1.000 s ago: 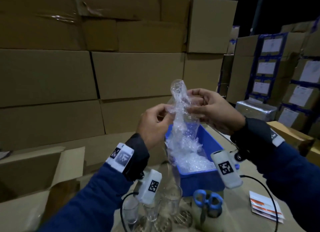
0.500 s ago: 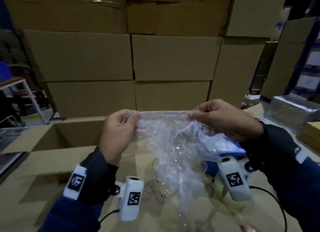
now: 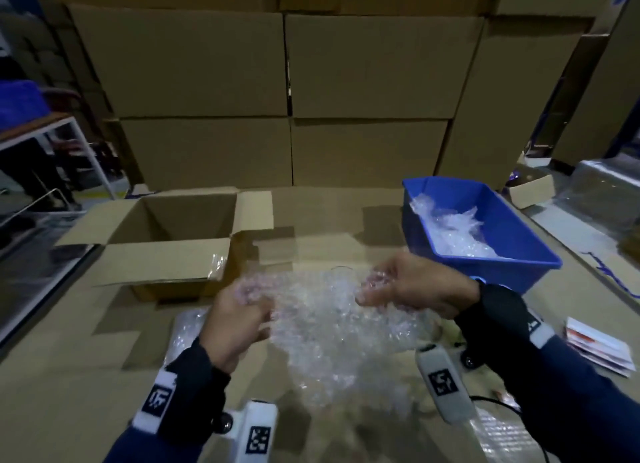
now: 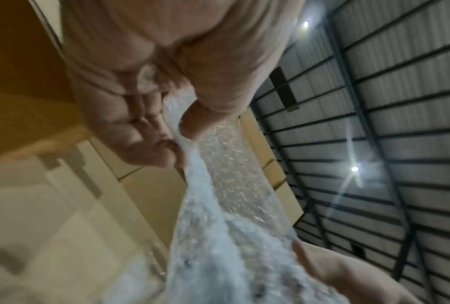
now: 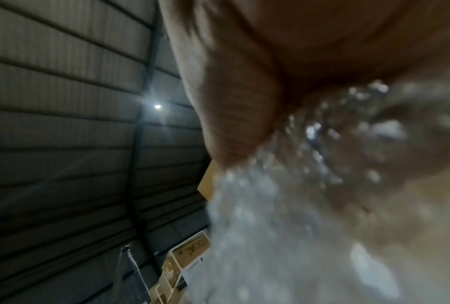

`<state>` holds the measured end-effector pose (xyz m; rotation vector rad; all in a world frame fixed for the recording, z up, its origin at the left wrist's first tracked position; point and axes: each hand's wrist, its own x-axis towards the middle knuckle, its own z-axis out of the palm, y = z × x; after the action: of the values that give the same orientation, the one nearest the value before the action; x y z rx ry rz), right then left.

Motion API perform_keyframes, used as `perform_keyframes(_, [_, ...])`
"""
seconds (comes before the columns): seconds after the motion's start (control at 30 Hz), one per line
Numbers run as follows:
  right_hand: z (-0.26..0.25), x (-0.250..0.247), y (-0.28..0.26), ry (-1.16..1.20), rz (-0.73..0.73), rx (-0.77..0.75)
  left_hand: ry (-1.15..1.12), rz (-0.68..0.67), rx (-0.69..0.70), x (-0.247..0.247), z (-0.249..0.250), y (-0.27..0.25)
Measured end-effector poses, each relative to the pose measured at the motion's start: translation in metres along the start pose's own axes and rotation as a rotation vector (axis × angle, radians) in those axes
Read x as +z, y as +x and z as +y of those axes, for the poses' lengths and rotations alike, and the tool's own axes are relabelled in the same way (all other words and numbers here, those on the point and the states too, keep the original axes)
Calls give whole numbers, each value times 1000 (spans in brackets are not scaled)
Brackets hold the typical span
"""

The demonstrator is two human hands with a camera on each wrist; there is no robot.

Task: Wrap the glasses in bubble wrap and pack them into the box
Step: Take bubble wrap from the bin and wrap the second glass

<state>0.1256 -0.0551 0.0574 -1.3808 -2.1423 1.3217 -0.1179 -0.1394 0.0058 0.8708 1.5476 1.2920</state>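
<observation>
Two hands held one sheet of bubble wrap (image 3: 325, 327) spread between them, low over the cardboard-covered counter (image 3: 69, 365). The left hand (image 3: 235, 320) gripped the sheet's left edge; the left wrist view showed the wrap pinched between thumb (image 4: 208, 115) and curled fingers (image 4: 151, 152), so that grip was closed on the film. The right hand (image 3: 412, 286) held the right edge with fingers curled round a bunched fold; its wrist view was blurred, yet showed the wrap (image 5: 270, 226) running out from under the thumb. The sheet sagged in the middle and hung toward the counter. A clear glass rim (image 3: 341, 272) showed through or just behind the sheet's top edge between the hands; whether the wrap touched it could not be told. An open cardboard box (image 3: 166, 241) stood on the counter to the left of the hands, flaps folded out. A blue plastic bin (image 3: 512, 241) holding more bubble wrap (image 3: 453, 234) stood to the right, just beyond the right hand. Some printed cards (image 3: 599, 348) lay at the far right of the counter. Stacked brown cartons (image 3: 277, 99) formed the wall behind.
</observation>
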Motion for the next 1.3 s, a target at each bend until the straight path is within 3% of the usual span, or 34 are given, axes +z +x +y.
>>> perform_keyframes(0.23, [28,24,21,-210,-143,219,186,114,-128,-18,-38,13])
perform_keyframes(0.43, [45,46,44,-522,-20,240,546,139,-189,-21,-66,17])
perform_keyframes(0.63, [44,74,28,-727,377,72,269,170,-255,-23,-71,11])
perform_keyframes(0.73, [54,84,7,-614,462,-28,256,129,-232,-29,-79,5])
perform_keyframes(0.8, [66,86,-5,-484,425,-24,279,96,-211,-30,-86,-3])
perform_keyframes(0.93, [76,102,-14,-278,27,268,152,158,-168,-28,-97,-20])
perform_keyframes(1.0, [81,110,-12,-190,-41,321,45,167,-195,-23,-95,-29])
perform_keyframes(1.17, [93,128,-3,-132,102,238,27,-2,-290,-16,-92,-35])
perform_keyframes(1.3, [91,137,0,-125,154,114,89,40,-267,-3,-95,-18])
